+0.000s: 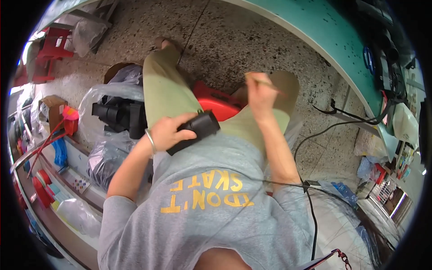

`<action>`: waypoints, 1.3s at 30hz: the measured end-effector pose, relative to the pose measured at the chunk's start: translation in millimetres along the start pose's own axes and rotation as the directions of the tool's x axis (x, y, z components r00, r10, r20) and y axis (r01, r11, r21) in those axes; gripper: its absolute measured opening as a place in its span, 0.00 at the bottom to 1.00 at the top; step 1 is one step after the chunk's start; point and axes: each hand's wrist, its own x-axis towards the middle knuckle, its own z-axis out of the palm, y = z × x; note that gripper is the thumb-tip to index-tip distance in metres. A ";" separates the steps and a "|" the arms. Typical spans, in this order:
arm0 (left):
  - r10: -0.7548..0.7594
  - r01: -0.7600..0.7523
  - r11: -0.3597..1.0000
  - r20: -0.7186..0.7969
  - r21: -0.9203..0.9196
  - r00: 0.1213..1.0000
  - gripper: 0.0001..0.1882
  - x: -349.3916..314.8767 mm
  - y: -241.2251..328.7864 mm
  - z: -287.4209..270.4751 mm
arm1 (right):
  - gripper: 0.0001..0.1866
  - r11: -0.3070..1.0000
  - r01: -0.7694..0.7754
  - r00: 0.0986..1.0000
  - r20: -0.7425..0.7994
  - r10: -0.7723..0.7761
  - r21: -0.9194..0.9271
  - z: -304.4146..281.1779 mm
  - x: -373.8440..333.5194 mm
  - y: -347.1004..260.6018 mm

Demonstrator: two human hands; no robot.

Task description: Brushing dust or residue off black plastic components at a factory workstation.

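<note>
My left hand (170, 135) is wrapped round a black plastic part (203, 126), a hollow-looking cylinder with a longer body that rests against my lap. My right hand (262, 98) is raised above my right thigh, closed and blurred by motion. A thin stick-like tool (268, 83) with a yellowish end seems to lie across its fingers; its kind is too smeared to make out. The two hands are well apart. Left of my leg, a clear plastic bag (90, 96) holds several similar black parts (118, 113).
Between my knees stands a red plastic stool (216, 104). A green-topped table (310, 22) curves along the far right, with a black cable (324, 130) hanging near it. Shelving with small goods (74, 180) stands at my left. Red stools (56, 42) are at the far left.
</note>
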 end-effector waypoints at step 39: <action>-0.236 -0.055 0.863 -0.498 -0.502 0.835 0.32 15.1 13.8 1.2 | 0.03 0.885 -0.250 0.968 0.088 0.235 0.393 -18.2 17.9 -54.9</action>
